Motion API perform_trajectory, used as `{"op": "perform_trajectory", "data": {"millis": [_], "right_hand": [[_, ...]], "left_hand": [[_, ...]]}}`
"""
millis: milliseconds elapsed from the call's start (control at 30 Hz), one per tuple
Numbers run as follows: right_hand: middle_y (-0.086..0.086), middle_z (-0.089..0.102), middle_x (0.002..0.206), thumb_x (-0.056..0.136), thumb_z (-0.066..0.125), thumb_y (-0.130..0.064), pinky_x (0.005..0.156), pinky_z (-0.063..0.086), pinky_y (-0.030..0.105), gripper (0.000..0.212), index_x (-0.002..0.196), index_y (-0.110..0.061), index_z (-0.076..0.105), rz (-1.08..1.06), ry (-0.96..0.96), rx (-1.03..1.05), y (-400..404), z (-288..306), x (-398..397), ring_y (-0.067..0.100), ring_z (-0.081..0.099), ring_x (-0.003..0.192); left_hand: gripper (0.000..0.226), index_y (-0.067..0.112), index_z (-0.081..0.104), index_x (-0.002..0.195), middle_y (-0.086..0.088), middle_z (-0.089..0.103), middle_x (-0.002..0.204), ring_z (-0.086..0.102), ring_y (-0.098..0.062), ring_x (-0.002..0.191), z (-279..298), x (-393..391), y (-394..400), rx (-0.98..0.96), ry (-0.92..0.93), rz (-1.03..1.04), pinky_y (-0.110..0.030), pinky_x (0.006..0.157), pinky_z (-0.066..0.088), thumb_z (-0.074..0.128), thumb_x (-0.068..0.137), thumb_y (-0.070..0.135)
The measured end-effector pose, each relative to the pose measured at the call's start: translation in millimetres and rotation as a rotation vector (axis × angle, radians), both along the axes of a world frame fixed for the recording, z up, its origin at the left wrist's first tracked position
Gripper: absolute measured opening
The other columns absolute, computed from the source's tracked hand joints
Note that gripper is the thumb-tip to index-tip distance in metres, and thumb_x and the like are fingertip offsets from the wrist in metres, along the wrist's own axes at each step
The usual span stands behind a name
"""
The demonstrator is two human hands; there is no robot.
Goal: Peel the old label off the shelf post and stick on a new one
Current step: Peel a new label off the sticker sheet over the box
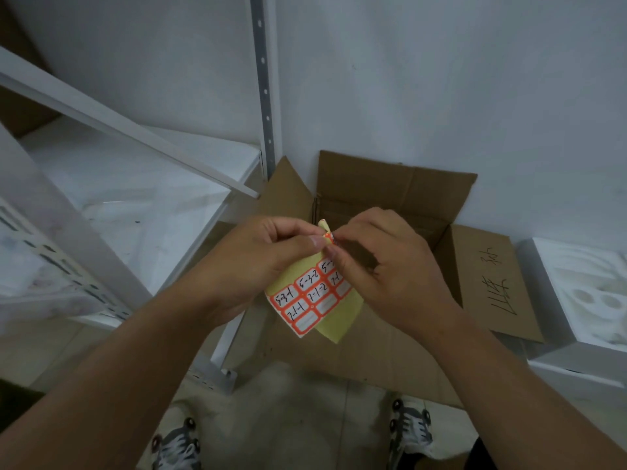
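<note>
A yellow-backed label sheet (314, 296) with several orange-bordered labels, some with handwritten numbers, hangs in front of me. My left hand (261, 256) pinches the sheet's top edge between thumb and fingers. My right hand (376, 262) pinches a small orange label (328, 237) at the sheet's top corner, where the backing curls. The white perforated shelf post (264, 86) rises along the wall behind, apart from both hands. No old label shows on it.
An open cardboard box (400, 198) with handwriting on a flap sits on the floor below my hands. White metal shelving (118, 184) fills the left. White foam packing (583, 293) lies at right. My shoes (410, 425) stand on the tiled floor.
</note>
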State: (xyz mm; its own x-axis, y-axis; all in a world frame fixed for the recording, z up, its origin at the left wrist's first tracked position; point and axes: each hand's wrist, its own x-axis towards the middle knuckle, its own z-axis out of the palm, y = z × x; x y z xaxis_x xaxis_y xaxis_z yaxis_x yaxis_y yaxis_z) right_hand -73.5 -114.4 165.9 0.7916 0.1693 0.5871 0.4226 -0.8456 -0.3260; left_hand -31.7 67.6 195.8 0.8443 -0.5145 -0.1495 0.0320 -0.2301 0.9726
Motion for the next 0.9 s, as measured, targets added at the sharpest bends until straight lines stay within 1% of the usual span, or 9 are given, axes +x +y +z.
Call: {"op": "perform_trajectory", "data": {"millis": [67, 167, 267, 367, 467, 567, 667, 800, 900], "right_hand": [[0.002, 0.066, 0.09, 0.092, 0.05, -0.034, 0.067, 0.047, 0.024, 0.031, 0.097, -0.011, 0.07, 0.032, 0.005, 0.0, 0, 0, 0, 0.013, 0.057, 0.079], [0.001, 0.067, 0.085, 0.092, 0.049, -0.033, 0.064, 0.048, 0.022, 0.032, 0.094, -0.01, 0.072, 0.063, 0.028, -0.005, 0, 1, -1, 0.012, 0.058, 0.074], [0.001, 0.067, 0.081, 0.092, 0.047, -0.034, 0.06, 0.05, 0.024, 0.034, 0.091, -0.011, 0.072, 0.06, 0.051, -0.015, 0, 2, -1, 0.011, 0.058, 0.069], [0.002, 0.068, 0.078, 0.091, 0.047, -0.034, 0.057, 0.051, 0.026, 0.035, 0.089, -0.01, 0.073, 0.068, 0.051, -0.041, 1, 4, -1, 0.013, 0.059, 0.066], [0.001, 0.067, 0.081, 0.089, 0.046, -0.039, 0.058, 0.052, 0.027, 0.039, 0.093, -0.011, 0.072, 0.096, 0.104, -0.027, 0, 8, -3, 0.012, 0.059, 0.069], [0.001, 0.067, 0.084, 0.089, 0.045, -0.043, 0.059, 0.052, 0.026, 0.041, 0.094, -0.012, 0.072, 0.129, 0.129, -0.068, -1, 10, -4, 0.011, 0.059, 0.071], [0.002, 0.067, 0.083, 0.09, 0.045, -0.039, 0.059, 0.05, 0.025, 0.04, 0.093, -0.01, 0.072, 0.153, 0.127, -0.091, -2, 10, -4, 0.013, 0.06, 0.07], [0.002, 0.067, 0.08, 0.09, 0.047, -0.033, 0.057, 0.05, 0.027, 0.036, 0.091, -0.009, 0.073, 0.173, 0.139, -0.064, -4, 11, -4, 0.015, 0.061, 0.067], [0.001, 0.067, 0.077, 0.089, 0.05, -0.031, 0.055, 0.052, 0.03, 0.032, 0.089, -0.01, 0.074, 0.155, 0.156, -0.045, -4, 10, -4, 0.013, 0.059, 0.064]], "left_hand": [[0.017, 0.024, 0.075, 0.092, 0.003, 0.076, 0.086, 0.074, -0.018, 0.079, 0, 0, 0, 0.061, -0.057, 0.01, -0.035, 0.078, 0.061, 0.06, 0.09, 0.03], [0.016, 0.028, 0.073, 0.09, 0.01, 0.075, 0.08, 0.074, -0.011, 0.072, 2, -2, -1, 0.143, -0.134, 0.009, -0.021, 0.066, 0.059, 0.058, 0.093, 0.031], [0.015, 0.03, 0.073, 0.089, 0.013, 0.075, 0.076, 0.073, -0.008, 0.068, 2, -2, -1, 0.176, -0.152, 0.011, -0.016, 0.06, 0.057, 0.058, 0.093, 0.032], [0.015, 0.03, 0.072, 0.087, 0.012, 0.074, 0.075, 0.073, -0.008, 0.066, 3, -3, -2, 0.199, -0.149, 0.017, -0.015, 0.058, 0.056, 0.059, 0.092, 0.033], [0.014, 0.031, 0.072, 0.086, 0.011, 0.075, 0.074, 0.073, -0.009, 0.066, 4, -2, -1, 0.205, -0.14, 0.013, -0.015, 0.058, 0.056, 0.059, 0.093, 0.033], [0.015, 0.03, 0.072, 0.086, 0.011, 0.075, 0.076, 0.073, -0.01, 0.067, 4, -1, 0, 0.229, -0.146, 0.006, -0.016, 0.059, 0.056, 0.059, 0.093, 0.034], [0.016, 0.028, 0.073, 0.088, 0.01, 0.075, 0.078, 0.073, -0.01, 0.068, 4, -1, 0, 0.263, -0.147, -0.024, -0.016, 0.06, 0.055, 0.059, 0.093, 0.033], [0.016, 0.028, 0.074, 0.088, 0.007, 0.076, 0.079, 0.074, -0.012, 0.069, 5, -1, 0, 0.275, -0.137, -0.043, -0.018, 0.062, 0.056, 0.059, 0.094, 0.032], [0.016, 0.029, 0.072, 0.087, 0.007, 0.076, 0.078, 0.073, -0.011, 0.068, 6, -1, -1, 0.273, -0.133, -0.054, -0.016, 0.06, 0.055, 0.059, 0.094, 0.031]]}}
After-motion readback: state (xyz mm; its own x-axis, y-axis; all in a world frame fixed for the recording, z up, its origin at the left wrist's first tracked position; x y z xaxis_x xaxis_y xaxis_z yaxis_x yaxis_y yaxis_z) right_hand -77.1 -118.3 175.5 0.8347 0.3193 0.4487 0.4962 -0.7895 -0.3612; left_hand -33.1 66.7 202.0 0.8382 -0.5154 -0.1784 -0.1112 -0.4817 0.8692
